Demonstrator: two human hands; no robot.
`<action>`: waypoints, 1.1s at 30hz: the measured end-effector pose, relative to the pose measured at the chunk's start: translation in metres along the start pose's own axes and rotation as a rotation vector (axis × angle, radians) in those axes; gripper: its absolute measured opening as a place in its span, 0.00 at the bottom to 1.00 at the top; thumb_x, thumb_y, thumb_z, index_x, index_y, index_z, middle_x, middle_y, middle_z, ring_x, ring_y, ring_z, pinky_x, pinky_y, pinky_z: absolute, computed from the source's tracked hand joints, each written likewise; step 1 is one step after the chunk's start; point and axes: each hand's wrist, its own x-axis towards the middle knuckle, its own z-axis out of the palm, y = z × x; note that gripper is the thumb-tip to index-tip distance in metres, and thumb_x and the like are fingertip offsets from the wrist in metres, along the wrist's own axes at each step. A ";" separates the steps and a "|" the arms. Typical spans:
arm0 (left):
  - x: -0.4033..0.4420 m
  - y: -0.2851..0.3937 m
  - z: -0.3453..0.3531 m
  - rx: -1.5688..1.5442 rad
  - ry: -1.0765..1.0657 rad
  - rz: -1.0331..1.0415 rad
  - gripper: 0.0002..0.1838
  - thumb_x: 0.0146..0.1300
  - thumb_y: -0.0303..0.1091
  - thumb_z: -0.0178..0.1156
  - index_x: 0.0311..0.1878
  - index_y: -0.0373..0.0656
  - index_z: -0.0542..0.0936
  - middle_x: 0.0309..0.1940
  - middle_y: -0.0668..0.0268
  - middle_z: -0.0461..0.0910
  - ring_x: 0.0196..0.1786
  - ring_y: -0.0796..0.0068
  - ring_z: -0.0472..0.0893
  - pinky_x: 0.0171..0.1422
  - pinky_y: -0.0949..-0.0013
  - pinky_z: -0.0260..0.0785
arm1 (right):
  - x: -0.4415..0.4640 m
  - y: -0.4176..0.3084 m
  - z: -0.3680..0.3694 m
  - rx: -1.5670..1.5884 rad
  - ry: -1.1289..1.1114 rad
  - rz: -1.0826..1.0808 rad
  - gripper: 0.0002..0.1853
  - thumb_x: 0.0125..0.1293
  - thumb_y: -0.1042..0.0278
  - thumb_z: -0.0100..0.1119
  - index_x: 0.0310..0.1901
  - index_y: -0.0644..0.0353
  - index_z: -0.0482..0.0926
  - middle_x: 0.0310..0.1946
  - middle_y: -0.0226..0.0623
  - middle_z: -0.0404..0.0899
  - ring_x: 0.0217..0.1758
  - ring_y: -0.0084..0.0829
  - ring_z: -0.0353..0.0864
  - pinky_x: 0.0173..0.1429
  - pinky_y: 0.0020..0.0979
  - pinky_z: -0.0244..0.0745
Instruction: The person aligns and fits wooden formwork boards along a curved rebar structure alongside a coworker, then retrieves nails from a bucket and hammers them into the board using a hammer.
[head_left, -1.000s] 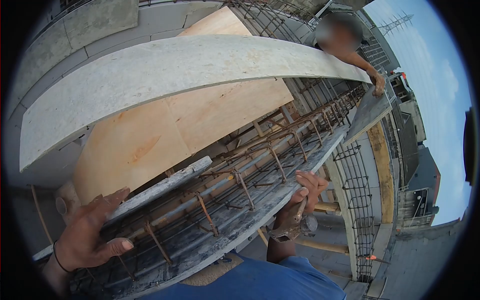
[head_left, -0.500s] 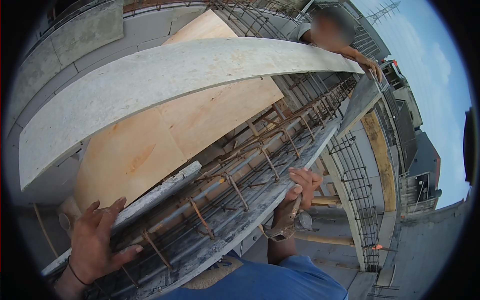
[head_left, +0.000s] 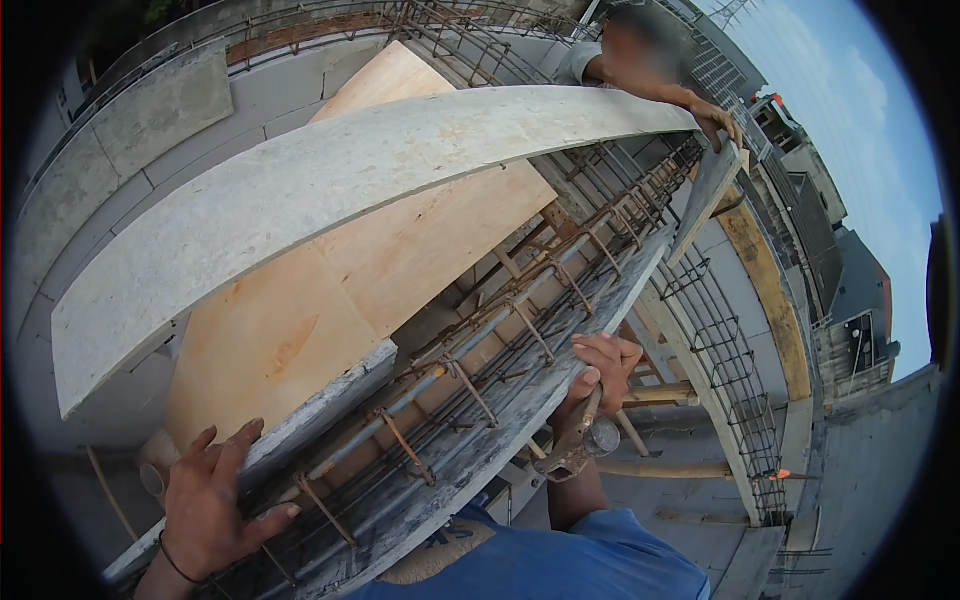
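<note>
My left hand (head_left: 215,505) is at the lower left, fingers spread, with its fingertips at the edge of a grey near board (head_left: 325,410). Its thumb reaches over the rebar cage (head_left: 460,372). My right hand (head_left: 605,368) is closed around the handle of a hammer (head_left: 570,458), whose metal head hangs below the fist. That fist also rests against the outer edge of a long grey form board (head_left: 500,440) alongside the cage. The cage has bent stirrups and lies between the two boards.
A long pale curved panel (head_left: 300,190) stretches above bare plywood sheets (head_left: 290,320). At the far end, a co-worker's hand (head_left: 720,122) rests on a board end (head_left: 705,200). Another rebar cage (head_left: 715,340) runs at the right beside a yellowish timber (head_left: 765,290).
The near board by my left hand has tilted, showing more of its grey face. The co-worker's hand and far board end sit slightly further left in view. My right hand still holds the hammer.
</note>
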 end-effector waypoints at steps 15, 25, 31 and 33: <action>0.003 -0.009 0.011 -0.062 0.049 0.034 0.48 0.49 0.53 0.80 0.71 0.40 0.75 0.50 0.38 0.85 0.53 0.37 0.87 0.57 0.48 0.80 | 0.002 0.005 -0.001 0.057 0.078 -0.024 0.20 0.78 0.53 0.56 0.34 0.61 0.84 0.32 0.39 0.89 0.42 0.41 0.79 0.57 0.41 0.75; 0.002 -0.008 0.009 -0.121 0.033 0.041 0.47 0.52 0.53 0.81 0.71 0.41 0.74 0.45 0.39 0.86 0.49 0.38 0.88 0.54 0.49 0.82 | 0.000 0.009 0.000 0.087 0.113 -0.035 0.20 0.77 0.53 0.59 0.32 0.60 0.84 0.32 0.38 0.89 0.42 0.41 0.80 0.55 0.40 0.76; 0.002 -0.006 0.007 -0.087 0.024 0.050 0.46 0.52 0.53 0.81 0.71 0.40 0.74 0.42 0.39 0.86 0.46 0.39 0.88 0.52 0.49 0.82 | 0.001 0.008 -0.003 0.093 0.105 -0.042 0.19 0.76 0.54 0.60 0.32 0.60 0.85 0.32 0.37 0.89 0.42 0.40 0.79 0.54 0.40 0.77; 0.002 -0.006 0.008 -0.078 0.029 0.054 0.46 0.52 0.53 0.81 0.70 0.40 0.74 0.41 0.39 0.86 0.45 0.39 0.89 0.51 0.49 0.82 | 0.001 0.008 -0.003 0.087 0.114 -0.039 0.18 0.75 0.55 0.61 0.32 0.60 0.85 0.32 0.37 0.89 0.42 0.40 0.79 0.54 0.40 0.77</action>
